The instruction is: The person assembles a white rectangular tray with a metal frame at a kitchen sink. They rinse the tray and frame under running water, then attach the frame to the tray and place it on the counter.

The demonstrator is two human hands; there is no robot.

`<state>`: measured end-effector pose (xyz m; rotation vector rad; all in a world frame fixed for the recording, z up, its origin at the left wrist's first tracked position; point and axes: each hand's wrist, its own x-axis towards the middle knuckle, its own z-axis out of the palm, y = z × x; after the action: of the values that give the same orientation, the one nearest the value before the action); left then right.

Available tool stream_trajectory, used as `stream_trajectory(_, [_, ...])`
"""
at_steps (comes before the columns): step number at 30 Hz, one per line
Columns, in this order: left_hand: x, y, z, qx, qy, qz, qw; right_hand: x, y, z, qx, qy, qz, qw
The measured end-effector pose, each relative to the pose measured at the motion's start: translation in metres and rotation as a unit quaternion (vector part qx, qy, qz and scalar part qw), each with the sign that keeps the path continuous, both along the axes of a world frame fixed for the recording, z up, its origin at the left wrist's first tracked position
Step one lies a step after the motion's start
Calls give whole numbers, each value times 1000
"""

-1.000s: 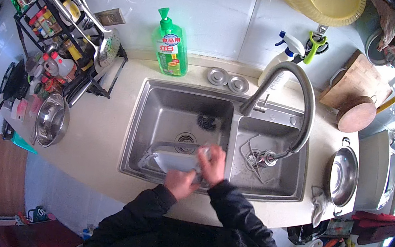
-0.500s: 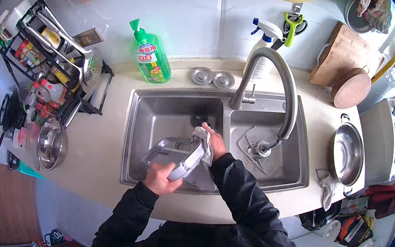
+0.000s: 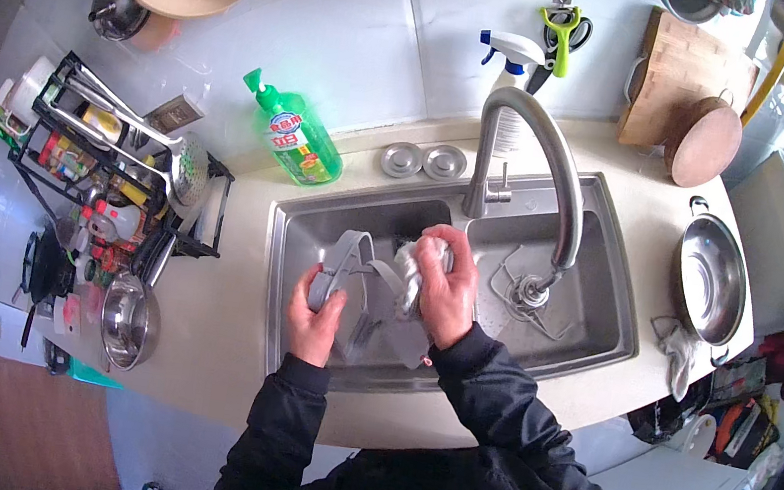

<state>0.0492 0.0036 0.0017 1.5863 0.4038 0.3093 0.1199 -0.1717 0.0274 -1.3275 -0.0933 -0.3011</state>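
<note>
Over the left basin of the steel sink (image 3: 278, 259), my left hand (image 3: 313, 319) grips a grey plastic part (image 3: 348, 254) with a curved, handle-like band; its exact kind I cannot make out. My right hand (image 3: 448, 283) is closed on a crumpled whitish cloth (image 3: 411, 273), at the right side of the grey part. The hand and cloth hide some of that side. A flat greyish surface shows beneath them in the basin; I cannot tell whether it belongs to the part.
A curved faucet (image 3: 570, 190) arches over the right basin, where thin pale strands lie around the drain (image 3: 531, 290). Behind stand a green pump bottle (image 3: 297, 136) and a spray bottle (image 3: 510, 101). A utensil rack (image 3: 125, 147) is left; a steel pan (image 3: 708, 279) and rag (image 3: 675, 355) are right.
My left hand has turned the grey part, so its band stands up, and has shifted along it. My right hand with the cloth has moved slightly right. The whole view has tilted a little.
</note>
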Motion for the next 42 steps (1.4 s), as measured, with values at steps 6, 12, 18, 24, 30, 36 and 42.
stream_trajectory(6, [6,7,10,-90,0,36,995,-12,-25,38,-132,-157,-15,979])
stream_trajectory(12, [3,2,8,-200,22,79,976,-29,40,-19,79,200,86,973])
stream_trajectory(18, [-11,-19,14,-307,66,78,946,-6,76,-65,-239,-131,-35,961])
stream_trajectory(24, [-11,-19,18,-319,74,102,939,-7,67,-88,-387,-199,114,893])
stream_trajectory(30, [-11,-8,14,-313,63,101,942,-32,3,-134,-547,-155,247,785])
stream_trajectory(36, [-10,-9,16,-340,73,131,928,-13,8,-112,-508,-216,148,821])
stream_trajectory(42, [-11,-29,26,-321,66,97,940,40,32,-68,-540,-342,69,766])
